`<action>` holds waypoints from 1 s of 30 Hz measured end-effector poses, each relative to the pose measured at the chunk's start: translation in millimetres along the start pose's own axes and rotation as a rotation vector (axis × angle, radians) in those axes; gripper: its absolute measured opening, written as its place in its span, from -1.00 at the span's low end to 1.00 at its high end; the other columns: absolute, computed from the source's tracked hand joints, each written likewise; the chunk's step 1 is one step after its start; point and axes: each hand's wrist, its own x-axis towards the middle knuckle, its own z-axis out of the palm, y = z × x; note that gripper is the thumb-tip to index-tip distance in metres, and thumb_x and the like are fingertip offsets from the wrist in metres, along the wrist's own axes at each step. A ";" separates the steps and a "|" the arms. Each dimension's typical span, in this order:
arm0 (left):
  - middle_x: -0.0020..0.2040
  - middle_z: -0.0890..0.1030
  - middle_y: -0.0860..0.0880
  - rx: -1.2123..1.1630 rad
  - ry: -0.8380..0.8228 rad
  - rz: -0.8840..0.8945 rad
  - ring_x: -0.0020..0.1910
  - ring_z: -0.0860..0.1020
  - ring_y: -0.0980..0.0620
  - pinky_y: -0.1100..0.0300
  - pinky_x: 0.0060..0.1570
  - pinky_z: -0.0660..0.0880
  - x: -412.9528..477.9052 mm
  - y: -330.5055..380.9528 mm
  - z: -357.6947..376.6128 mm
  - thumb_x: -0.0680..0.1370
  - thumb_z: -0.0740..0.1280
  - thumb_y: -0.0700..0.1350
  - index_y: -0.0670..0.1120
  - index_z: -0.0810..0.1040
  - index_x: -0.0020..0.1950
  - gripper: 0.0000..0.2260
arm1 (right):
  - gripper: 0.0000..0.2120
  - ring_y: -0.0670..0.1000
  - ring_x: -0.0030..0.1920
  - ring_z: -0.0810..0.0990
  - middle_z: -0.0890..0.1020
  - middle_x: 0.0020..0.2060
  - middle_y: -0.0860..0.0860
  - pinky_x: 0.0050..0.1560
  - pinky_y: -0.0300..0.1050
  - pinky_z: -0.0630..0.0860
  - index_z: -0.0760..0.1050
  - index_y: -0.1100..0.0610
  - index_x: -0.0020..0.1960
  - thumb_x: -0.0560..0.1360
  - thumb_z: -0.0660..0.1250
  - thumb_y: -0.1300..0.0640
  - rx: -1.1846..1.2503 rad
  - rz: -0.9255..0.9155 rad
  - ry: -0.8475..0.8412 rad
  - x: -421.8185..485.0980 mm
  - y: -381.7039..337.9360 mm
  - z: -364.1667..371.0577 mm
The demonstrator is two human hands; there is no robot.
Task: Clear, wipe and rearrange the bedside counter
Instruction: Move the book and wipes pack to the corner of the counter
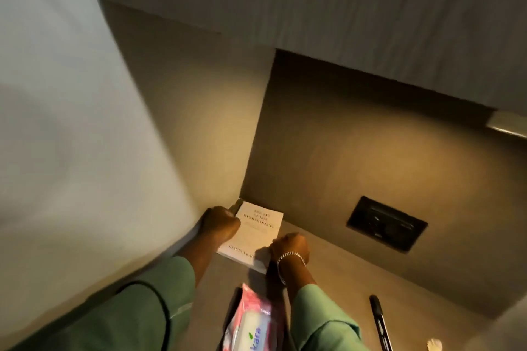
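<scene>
White book [258, 232] clamped by both hands' fingers [281, 242]; wipes pack [251, 325] and pen [380, 322] lie near.

"OVERTHINKING" on the white book [254, 232] cover; "kara" on the pink wipes pack [251, 322].

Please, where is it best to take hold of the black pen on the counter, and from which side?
Grip the pen at mid-barrel, from above. It lies flat on the counter, open on both long sides; its near end runs out of view.
</scene>
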 end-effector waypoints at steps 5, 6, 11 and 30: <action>0.32 0.53 -0.18 -0.027 0.031 0.099 0.22 0.55 -0.17 0.13 0.05 0.60 -13.6 -16.2 7.0 0.46 0.29 -0.27 -0.19 0.49 0.28 -0.63 | -0.82 0.14 -0.02 0.66 0.70 0.00 0.13 -0.03 -0.06 0.61 0.63 0.16 -0.03 0.44 0.42 0.08 -0.076 -0.058 -0.026 1.0 -23.1 24.9; 0.35 0.50 -0.17 -0.024 0.017 0.107 0.30 0.49 -0.18 0.09 0.15 0.55 -16.9 -18.9 8.4 0.47 0.28 -0.28 -0.20 0.47 0.29 -0.62 | -0.82 0.15 -0.02 0.67 0.70 -0.01 0.13 -0.01 -0.03 0.62 0.63 0.17 -0.03 0.43 0.43 0.08 -0.047 -0.058 -0.029 1.9 -24.4 25.7; 0.34 0.52 -0.12 0.035 0.041 0.131 0.31 0.48 -0.15 0.03 0.20 0.54 -51.1 -26.3 -2.8 0.47 0.30 -0.18 -0.13 0.50 0.25 -0.65 | -0.97 0.11 -0.16 0.65 0.69 -0.16 0.15 -0.01 0.06 0.64 0.66 0.19 -0.19 0.39 0.49 0.23 0.109 -0.113 -0.250 -3.4 -15.6 -2.1; -0.23 0.62 0.04 0.076 -0.423 0.271 -0.16 0.63 0.00 -0.01 -0.08 0.59 -112.3 -11.4 17.5 0.34 0.45 -0.10 0.12 0.44 0.10 -0.62 | -0.92 0.02 -0.42 0.52 0.64 -0.32 0.15 -0.50 -0.26 0.41 0.59 0.26 -0.14 0.47 0.39 0.23 0.012 -0.053 -0.877 -65.9 43.7 -89.6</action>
